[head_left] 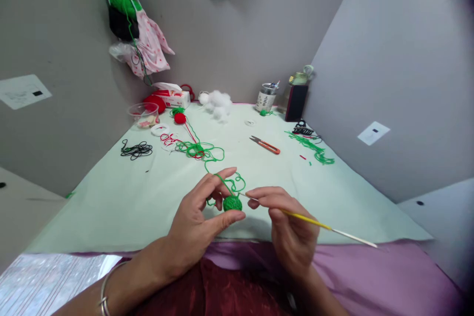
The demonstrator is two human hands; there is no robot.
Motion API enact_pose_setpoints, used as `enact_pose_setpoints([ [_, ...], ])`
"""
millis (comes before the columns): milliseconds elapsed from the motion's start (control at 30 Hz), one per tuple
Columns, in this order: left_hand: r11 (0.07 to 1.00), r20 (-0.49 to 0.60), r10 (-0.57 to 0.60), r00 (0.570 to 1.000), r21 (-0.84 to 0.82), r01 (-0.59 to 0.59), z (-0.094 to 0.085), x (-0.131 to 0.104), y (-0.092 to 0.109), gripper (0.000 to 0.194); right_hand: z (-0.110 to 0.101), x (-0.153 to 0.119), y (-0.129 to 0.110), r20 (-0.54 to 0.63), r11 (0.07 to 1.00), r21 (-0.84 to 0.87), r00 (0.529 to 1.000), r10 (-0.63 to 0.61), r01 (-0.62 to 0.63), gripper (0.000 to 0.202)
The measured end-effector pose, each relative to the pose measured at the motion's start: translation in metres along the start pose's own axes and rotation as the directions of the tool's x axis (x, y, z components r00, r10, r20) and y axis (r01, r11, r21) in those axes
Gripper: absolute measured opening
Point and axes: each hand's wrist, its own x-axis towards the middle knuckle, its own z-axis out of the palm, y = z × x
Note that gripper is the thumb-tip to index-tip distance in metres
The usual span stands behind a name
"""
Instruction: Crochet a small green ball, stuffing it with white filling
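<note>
My left hand [202,212] pinches a small round green crochet piece [232,203] above the near part of the table. Green yarn [218,176] runs over its raised forefinger and back to a loose tangle on the cloth. Closed around a crochet hook [305,218] with a yellow grip is my right hand [291,222]. The hook's thin metal tip points left and meets the yarn at the top of the crochet piece; whether it sits inside a loop I cannot tell.
Orange-handled thread snips [265,144] lie mid-table. Black yarn [136,149] and a clear plastic tub [144,114] are at left. White stuffing [219,103], a pen tin [266,98] and a phone [296,102] stand along the back. Cut green yarn [313,148] lies at right.
</note>
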Motion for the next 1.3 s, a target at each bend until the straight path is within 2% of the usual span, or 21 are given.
enact_pose_setpoints([
  [133, 0.999, 0.001, -0.027, 1.000, -0.047, 0.027, 0.0025, 0.0025, 0.0008, 0.023, 0.0007, 0.0046, 0.0025, 0.031, 0.993, 0.098, 0.997, 0.070, -0.073, 0.023],
  [233, 0.996, -0.011, -0.040, 0.999, -0.080, 0.039, 0.0035, 0.0016, 0.0004, 0.044, 0.0026, 0.0059, 0.0055, 0.039, 0.987, 0.132, 0.995, 0.092, -0.096, 0.020],
  [300, 0.996, -0.017, -0.046, 0.999, -0.083, 0.045, 0.0029, 0.0006, 0.0007, 0.052, 0.0033, 0.0064, 0.0068, -0.006, 0.980, 0.171, 0.994, 0.106, -0.104, 0.020],
  [433, 0.995, 0.007, -0.064, 0.998, -0.070, 0.064, 0.0002, 0.0005, 0.0035, 0.038, 0.0025, 0.0068, 0.0077, -0.073, 0.967, 0.221, 0.987, 0.144, -0.125, 0.021],
  [667, 0.991, 0.037, -0.065, 0.997, -0.114, 0.068, -0.0004, 0.0024, 0.0068, 0.022, 0.0020, 0.0060, 0.0062, -0.058, 0.970, 0.205, 0.988, 0.146, -0.131, 0.022],
  [1100, 0.979, 0.108, -0.121, 0.987, -0.154, 0.137, -0.0007, 0.0018, 0.0051, 0.023, 0.0032, 0.0063, 0.0062, -0.047, 0.974, 0.192, 0.990, 0.133, -0.122, 0.023],
  [1300, 0.960, 0.133, -0.176, 0.975, -0.197, 0.200, 0.0016, 0.0012, 0.0013, 0.050, 0.0073, 0.0041, 0.0055, 0.020, 0.969, 0.199, 0.989, 0.147, -0.148, 0.020],
])
